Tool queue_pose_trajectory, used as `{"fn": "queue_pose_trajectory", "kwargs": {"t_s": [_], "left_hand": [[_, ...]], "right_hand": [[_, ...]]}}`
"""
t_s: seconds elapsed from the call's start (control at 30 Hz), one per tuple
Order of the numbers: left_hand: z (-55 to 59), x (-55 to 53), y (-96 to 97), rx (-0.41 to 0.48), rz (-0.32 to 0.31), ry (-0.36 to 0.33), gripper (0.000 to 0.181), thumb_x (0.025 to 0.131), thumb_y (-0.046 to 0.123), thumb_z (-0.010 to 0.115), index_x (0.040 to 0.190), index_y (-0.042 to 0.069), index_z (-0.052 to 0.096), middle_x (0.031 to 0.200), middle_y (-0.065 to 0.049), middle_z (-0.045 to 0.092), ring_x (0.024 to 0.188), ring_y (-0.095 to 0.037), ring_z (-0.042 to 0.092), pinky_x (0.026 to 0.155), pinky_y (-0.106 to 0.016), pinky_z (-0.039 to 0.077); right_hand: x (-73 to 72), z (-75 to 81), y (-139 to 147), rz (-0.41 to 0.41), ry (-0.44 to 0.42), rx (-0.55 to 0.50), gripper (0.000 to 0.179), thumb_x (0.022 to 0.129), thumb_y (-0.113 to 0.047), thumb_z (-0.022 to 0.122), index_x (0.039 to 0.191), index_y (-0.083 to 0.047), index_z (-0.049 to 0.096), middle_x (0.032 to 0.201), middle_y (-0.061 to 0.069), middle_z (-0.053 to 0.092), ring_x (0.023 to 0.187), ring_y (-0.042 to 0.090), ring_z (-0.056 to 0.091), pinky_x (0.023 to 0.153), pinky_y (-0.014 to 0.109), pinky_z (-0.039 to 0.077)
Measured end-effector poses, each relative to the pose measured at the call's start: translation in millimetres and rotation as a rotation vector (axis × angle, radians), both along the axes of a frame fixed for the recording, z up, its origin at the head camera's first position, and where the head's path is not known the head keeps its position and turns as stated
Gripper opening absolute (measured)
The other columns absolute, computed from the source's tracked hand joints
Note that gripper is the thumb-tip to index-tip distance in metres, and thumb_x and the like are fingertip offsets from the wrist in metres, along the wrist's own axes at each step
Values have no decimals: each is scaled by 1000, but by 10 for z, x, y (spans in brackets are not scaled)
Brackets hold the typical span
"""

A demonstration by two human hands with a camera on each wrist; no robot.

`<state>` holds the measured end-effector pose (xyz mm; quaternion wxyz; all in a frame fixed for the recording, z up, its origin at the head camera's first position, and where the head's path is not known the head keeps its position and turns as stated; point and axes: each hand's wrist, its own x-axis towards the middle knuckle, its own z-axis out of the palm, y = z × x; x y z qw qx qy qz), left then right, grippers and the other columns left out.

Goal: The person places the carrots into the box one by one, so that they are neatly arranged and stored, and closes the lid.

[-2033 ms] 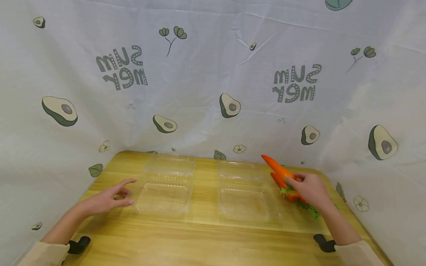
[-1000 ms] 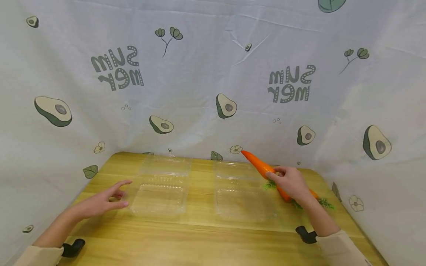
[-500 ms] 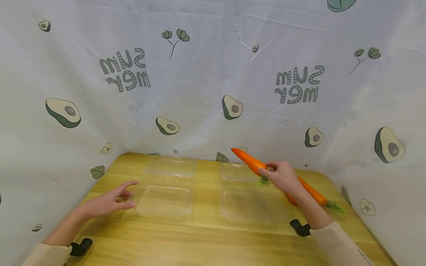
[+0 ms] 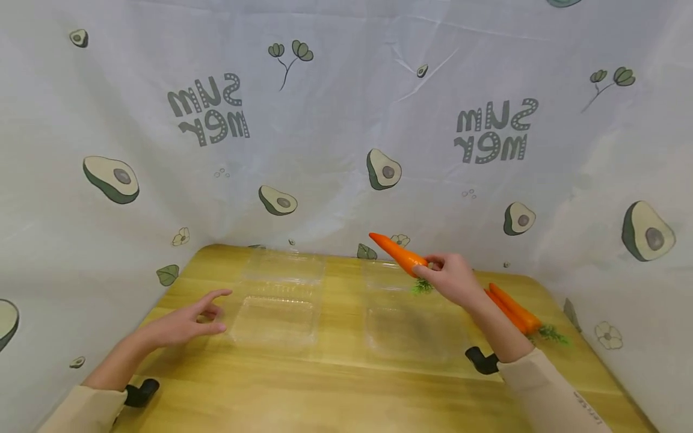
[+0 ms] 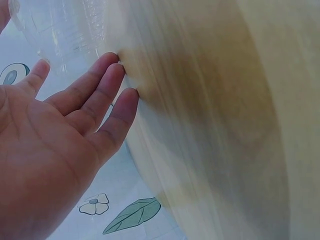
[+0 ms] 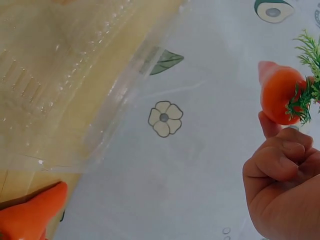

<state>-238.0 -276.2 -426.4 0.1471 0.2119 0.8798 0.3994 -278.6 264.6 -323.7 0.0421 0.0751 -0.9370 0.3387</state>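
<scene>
My right hand [image 4: 455,281] pinches an orange carrot [image 4: 396,252] by its thick, leafy end, above the right clear plastic container [image 4: 373,343]. Its narrow tip points up and left, and green fronds [image 6: 312,60] hang at the thick end. In the right wrist view the carrot [image 6: 280,97] is seen end-on between thumb and fingers. My left hand [image 4: 186,322] is beside the left clear plastic container [image 4: 273,344], holding nothing, thumb and index finger apart. The left wrist view shows this hand [image 5: 60,135] with its fingertips at the tabletop; contact is hard to judge.
Loose carrots [image 4: 514,310] with green tops lie on the right of the wooden table [image 4: 303,397], beside my right forearm. Both containers lie unfolded, lids toward the back. A white curtain [image 4: 325,120] printed with avocados rises behind and at both sides.
My right hand has lifted the carrot off the pile at the right and carried it left and upward, over the right container. The left hand stays about where it was.
</scene>
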Motion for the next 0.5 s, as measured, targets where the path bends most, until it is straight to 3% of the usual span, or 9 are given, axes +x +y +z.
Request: {"fn": "queue_pose_trajectory", "kwargs": {"t_s": [0.2,0.5], "left_hand": [[32,-4,21,4,2,-9,75,101,27,62,159,8,17,138,-29,51,130,-45,49,97,-57,47],[31,14,29,0,4,-5,76,101,27,62,159,9,17,138,-29,51,129,-46,49,97,-59,47]], "right_hand": [[23,53,-24,3,7,14,45,94,-35,68,120,2,69,70,5,49,61,21,43,54,29,35],[23,32,-94,25,17,-10,43,94,-34,69,118,1,70,69,3,47,60,19,42,53,28,34]]}}
